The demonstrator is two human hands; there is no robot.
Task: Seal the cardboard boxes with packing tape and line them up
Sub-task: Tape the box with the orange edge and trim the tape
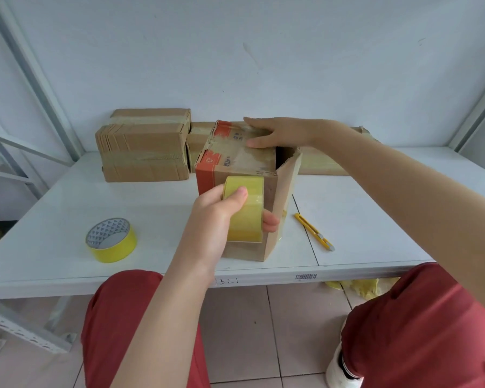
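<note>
Brown cardboard box (244,163) with an orange-red printed band stands near the front edge of the white table (95,197). The left hand (216,208) grips a yellow roll of packing tape (245,219) against the box's front face. The right hand (277,133) lies flat, fingers straight, on the top flaps (235,155), which gape dark at their right end.

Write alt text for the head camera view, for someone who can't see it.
A left hand grips a yellow tape roll against the front of a cardboard box on a white table, while the right hand presses flat on its top. A second roll, a yellow knife and taped boxes lie around.
</note>
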